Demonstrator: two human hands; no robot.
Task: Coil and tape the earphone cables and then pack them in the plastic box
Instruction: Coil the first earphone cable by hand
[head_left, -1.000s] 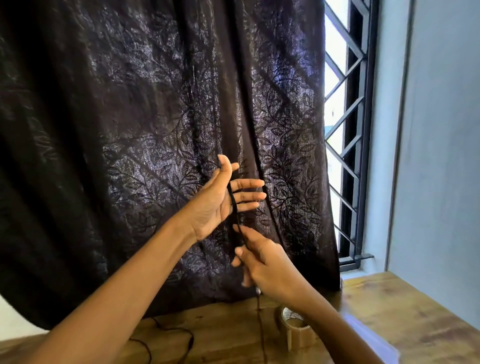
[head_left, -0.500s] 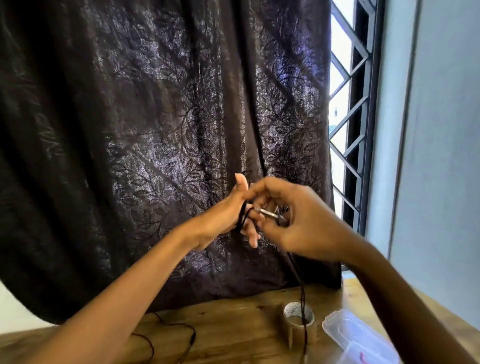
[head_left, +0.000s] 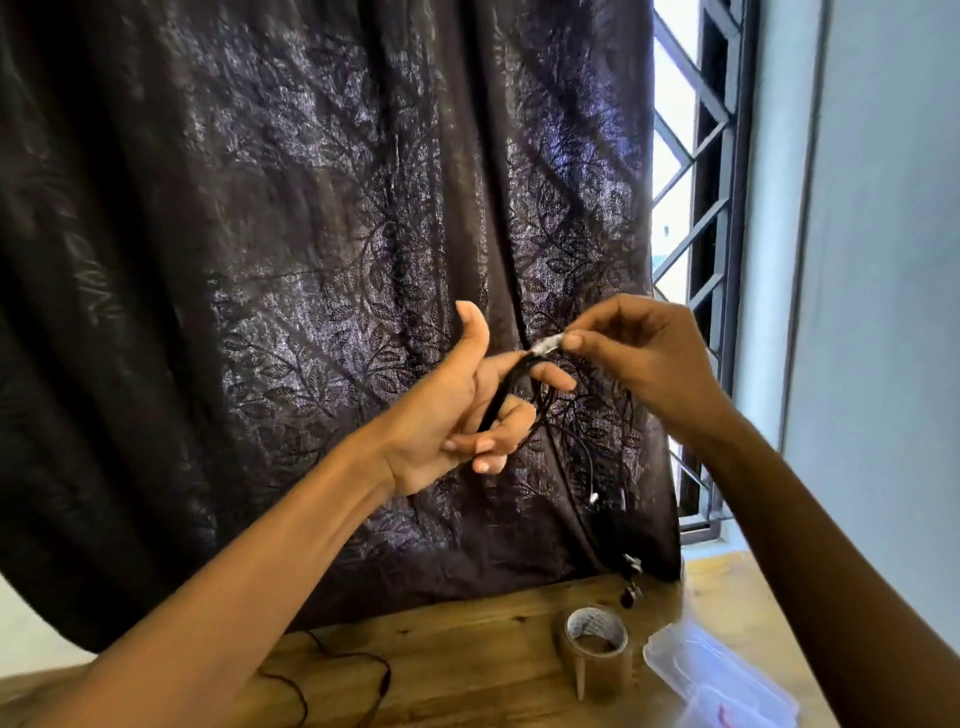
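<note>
Tape roll (head_left: 595, 646) beside plastic box (head_left: 719, 680); table (head_left: 467, 670) left of roll free.

No text can be read anywhere. The inside of the tape roll (head_left: 595, 635) on the table (head_left: 467, 670) carries faint grey print, too blurred to make out. The curtain (head_left: 311, 260) shows only a leaf pattern.

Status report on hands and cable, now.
Left hand holds coiled earphone cable. Right hand pinches its plug end. Tape roll, plastic box untouched on table.
</note>
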